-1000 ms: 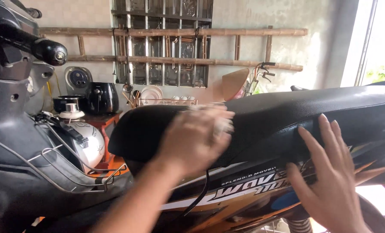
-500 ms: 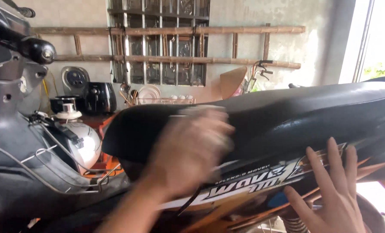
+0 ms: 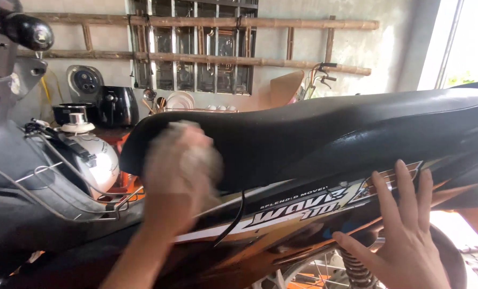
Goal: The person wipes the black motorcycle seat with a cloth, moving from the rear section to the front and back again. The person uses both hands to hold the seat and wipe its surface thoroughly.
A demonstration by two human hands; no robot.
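blurred left hand [image 3: 180, 171], finger state unreadable, on the seat [image 3: 314, 134] nose; seat runs toward 3 o'clock; right hand [image 3: 405, 235], fingers spread, on the side panel [image 3: 303, 214].

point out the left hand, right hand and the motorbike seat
left hand [image 3: 181, 160], head view: blurred back of the hand at the seat's front end.
right hand [image 3: 405, 230], head view: back of the open hand.
motorbike seat [image 3: 324, 134], head view: black top surface, mid-length.
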